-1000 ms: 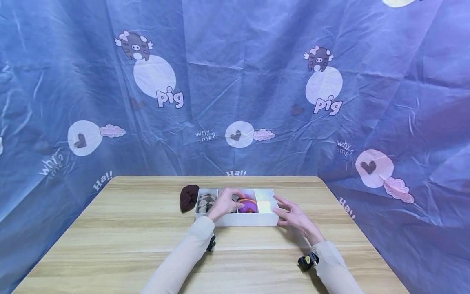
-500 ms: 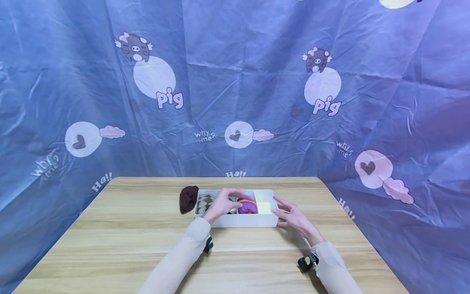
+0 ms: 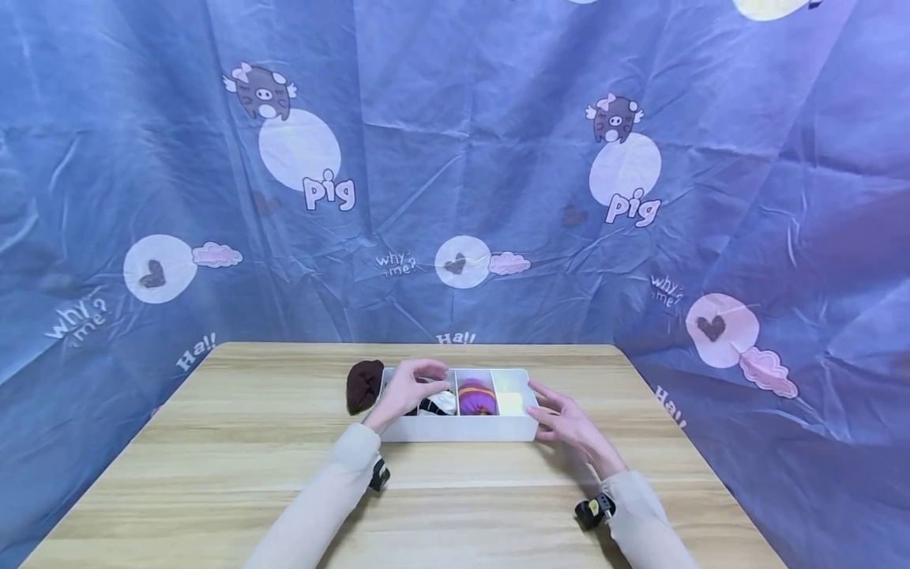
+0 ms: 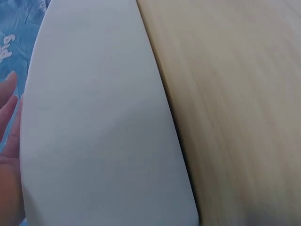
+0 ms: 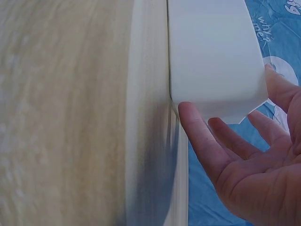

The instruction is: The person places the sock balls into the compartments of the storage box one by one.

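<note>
A long white divided box (image 3: 455, 429) stands on the table. My left hand (image 3: 404, 393) is over its left compartments with fingers loosely bent and nothing visible between them. Beneath those fingers, a black-and-white rolled sock (image 3: 439, 403) shows in the second compartment, while the hand mostly hides the leftmost one. A purple rolled sock with an orange band (image 3: 477, 398) fills the third compartment. At the box's right end, my right hand (image 3: 572, 423) rests spread fingers against the wall; the right wrist view shows these fingers (image 5: 202, 141) fairly straight at the box's end.
A dark brown rolled sock (image 3: 364, 387) lies on the table against the box's left end. The rightmost compartment (image 3: 510, 387) has a bright pale patch on its bottom. A blue printed curtain (image 3: 398, 197) hangs behind the wooden table (image 3: 235, 458).
My left hand has moved left, from beside the purple sock to over the left compartments, uncovering the black-and-white sock and covering the checked one. My right hand has stayed at the box's end.
</note>
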`<state>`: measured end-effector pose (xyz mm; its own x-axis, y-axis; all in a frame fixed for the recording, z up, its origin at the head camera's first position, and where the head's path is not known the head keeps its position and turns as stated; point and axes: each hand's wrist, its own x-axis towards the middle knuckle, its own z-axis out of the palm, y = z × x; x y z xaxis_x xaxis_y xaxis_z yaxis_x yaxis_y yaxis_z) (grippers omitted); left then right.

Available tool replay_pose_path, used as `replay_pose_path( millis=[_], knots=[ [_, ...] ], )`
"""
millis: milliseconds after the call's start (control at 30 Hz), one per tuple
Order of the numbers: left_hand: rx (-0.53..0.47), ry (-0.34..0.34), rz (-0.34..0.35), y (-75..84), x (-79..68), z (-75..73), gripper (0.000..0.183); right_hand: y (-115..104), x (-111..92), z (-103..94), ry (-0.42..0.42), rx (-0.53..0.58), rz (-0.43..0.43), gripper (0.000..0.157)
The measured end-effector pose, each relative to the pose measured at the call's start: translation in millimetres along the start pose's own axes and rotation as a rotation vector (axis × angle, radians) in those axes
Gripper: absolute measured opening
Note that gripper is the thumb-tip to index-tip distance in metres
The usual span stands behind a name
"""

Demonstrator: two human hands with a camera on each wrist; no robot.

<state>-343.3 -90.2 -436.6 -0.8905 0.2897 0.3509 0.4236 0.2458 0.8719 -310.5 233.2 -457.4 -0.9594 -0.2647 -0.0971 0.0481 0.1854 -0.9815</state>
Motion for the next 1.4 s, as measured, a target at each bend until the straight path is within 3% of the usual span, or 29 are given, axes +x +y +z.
replay_pose_path(
  millis=[300, 567, 733, 1000, 1167, 1267, 1400],
  knots=[
    [-0.038, 0.058, -0.038, -12.9, -12.2, -27.5, 0.031, 1, 0, 2.2, 0.015, -0.019, -0.009, 0.069],
    [-0.099, 0.139, -0.120, -18.7, -22.9, -52.3, 0.027, 2, -3, 5.6, 0.020, -0.028, -0.003, 0.067],
    [-0.100, 0.143, -0.108, -24.4, -25.6, -70.7, 0.031, 1, -2, 5.2, 0.032, -0.036, -0.007, 0.067],
    [-0.081, 0.144, -0.099, -10.4, -37.0, -96.0, 0.031, -3, 1, 7.0, 0.023, -0.037, -0.004, 0.066],
    [-0.108, 0.151, -0.118, -28.2, -36.5, -107.1, 0.035, -2, 1, 8.0, 0.016, -0.050, -0.012, 0.066],
    [-0.073, 0.165, -0.136, -39.9, -34.6, -112.7, 0.038, -2, 1, 7.4, 0.019, -0.041, -0.013, 0.067],
    [0.007, 0.179, -0.152, -44.3, -32.6, -119.1, 0.040, -2, 2, 6.0, 0.026, -0.025, -0.014, 0.068]
  ],
)
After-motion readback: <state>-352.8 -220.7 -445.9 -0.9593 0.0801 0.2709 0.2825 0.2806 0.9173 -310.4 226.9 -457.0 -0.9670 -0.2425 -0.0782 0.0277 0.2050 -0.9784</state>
